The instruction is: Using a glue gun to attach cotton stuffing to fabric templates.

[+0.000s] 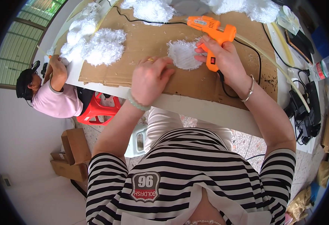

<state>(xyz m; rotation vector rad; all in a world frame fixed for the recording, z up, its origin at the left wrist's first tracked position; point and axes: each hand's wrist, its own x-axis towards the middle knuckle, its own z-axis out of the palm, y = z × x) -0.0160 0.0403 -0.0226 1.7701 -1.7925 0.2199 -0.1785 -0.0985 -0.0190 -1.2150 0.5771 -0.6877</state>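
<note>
My right hand (224, 56) is wrapped round the handle of an orange hot glue gun (210, 24), whose nozzle points left. A pale glue stick (254, 42) runs out of its back end. Under the gun lies a small white fringed, fluffy piece (183, 54), flat on brown cardboard (143, 39). The right fingertips are at the piece's right edge. At its left edge is my left hand (151, 77), fingers curled together and thumb bent in. Whatever those fingers hold, if anything, is hidden.
Heaps of white fluffy pieces (104, 47) lie at left and along the back. Black cords (261, 69) cross the cardboard; a power strip (310, 108) and plastic bottle (324, 68) are at right. A co-worker (55, 90) sits at left on a red stool (100, 108).
</note>
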